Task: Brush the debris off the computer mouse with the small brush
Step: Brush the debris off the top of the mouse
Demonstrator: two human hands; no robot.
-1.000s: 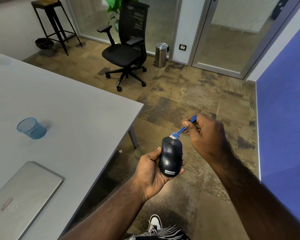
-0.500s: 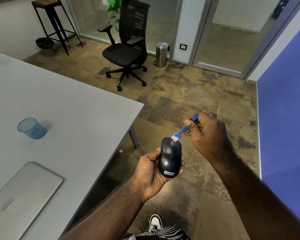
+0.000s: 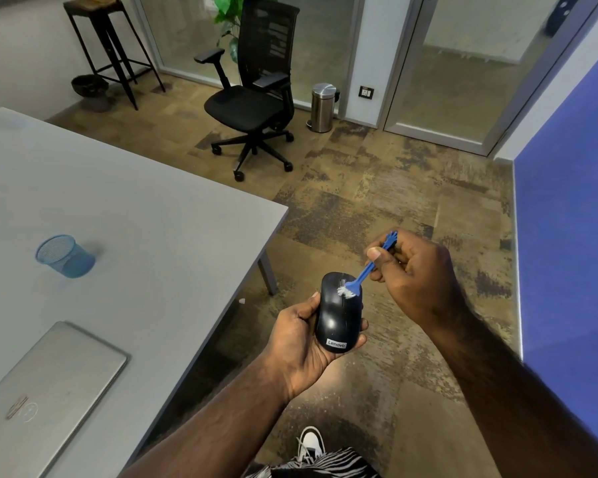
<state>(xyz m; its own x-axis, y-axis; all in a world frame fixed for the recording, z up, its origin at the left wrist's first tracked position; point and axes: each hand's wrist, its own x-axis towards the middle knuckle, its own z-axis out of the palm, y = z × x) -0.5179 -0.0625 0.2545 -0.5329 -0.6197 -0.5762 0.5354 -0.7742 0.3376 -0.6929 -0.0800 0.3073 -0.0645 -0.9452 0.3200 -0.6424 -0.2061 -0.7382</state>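
Note:
A black computer mouse (image 3: 339, 315) with a Lenovo label lies in my left hand (image 3: 299, 336), which grips it from below and the side, off the table's right edge above the floor. My right hand (image 3: 415, 270) pinches the handle of a small blue brush (image 3: 366, 269) between thumb and fingers. The brush's white bristles touch the mouse's front part, just right of the scroll wheel.
A grey table (image 3: 135, 215) fills the left, carrying a blue mesh cup (image 3: 64, 256) and a closed silver laptop (image 3: 45, 391). Further back are a black office chair (image 3: 256, 94), a steel bin (image 3: 322, 106) and a black stool (image 3: 107, 46). A blue wall panel (image 3: 567, 236) stands right.
The brush head has moved from the mouse's front tip back onto its top near the scroll wheel. My right hand shifted slightly toward me; my left hand kept the mouse nearly still.

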